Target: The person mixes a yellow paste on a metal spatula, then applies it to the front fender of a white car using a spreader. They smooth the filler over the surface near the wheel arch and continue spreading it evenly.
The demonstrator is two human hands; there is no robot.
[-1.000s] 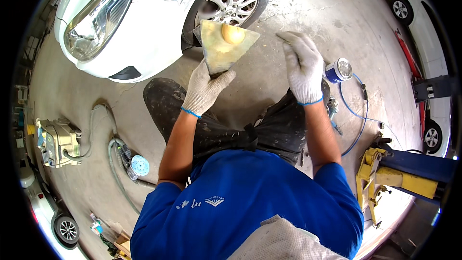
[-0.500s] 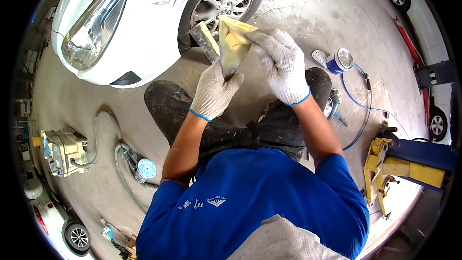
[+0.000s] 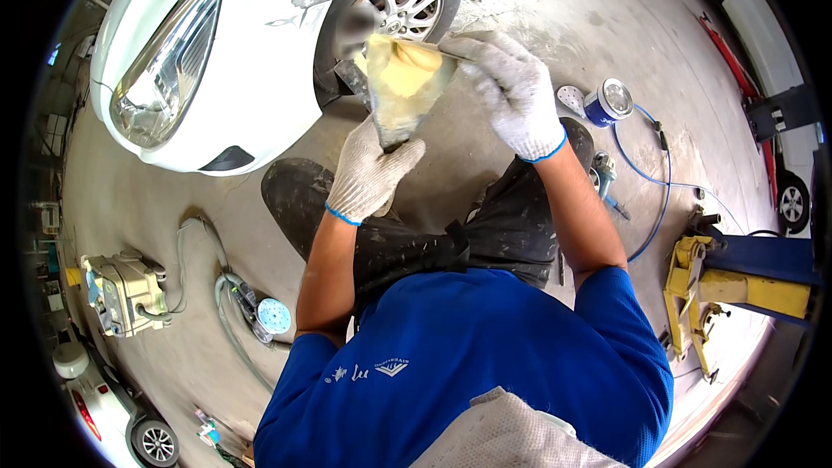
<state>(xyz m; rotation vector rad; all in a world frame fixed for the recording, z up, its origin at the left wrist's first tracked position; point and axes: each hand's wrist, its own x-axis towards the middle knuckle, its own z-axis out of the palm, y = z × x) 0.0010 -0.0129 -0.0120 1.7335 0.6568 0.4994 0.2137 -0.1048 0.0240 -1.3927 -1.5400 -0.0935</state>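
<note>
My left hand [image 3: 371, 175], in a white knit glove with a blue cuff, grips a fan-shaped putty board [image 3: 407, 104] smeared with yellow putty [image 3: 407, 69]. Behind it, in the same grip, a grey scraper [image 3: 354, 78] shows in part, yellow at its top end. My right hand [image 3: 516, 91], gloved alike, is closed on a thin putty spreader [image 3: 461, 47], seen nearly edge-on at the board's upper right. Whether the spreader touches the putty I cannot tell. Both hands are held up in front of a white car's front wheel [image 3: 403, 4].
The white car's bumper [image 3: 208, 113] fills the upper left. At right stand a blue-and-white can [image 3: 609, 104], an air hose [image 3: 667, 182] and a yellow-blue lift arm [image 3: 737, 286]. At left are a sander [image 3: 264, 314] and a beige dust extractor [image 3: 126, 295].
The putty board has turned so its putty-covered face shows more broadly, hiding more of the grey scraper. My left hand has shifted slightly left. The spreader at my right fingers now shows.
</note>
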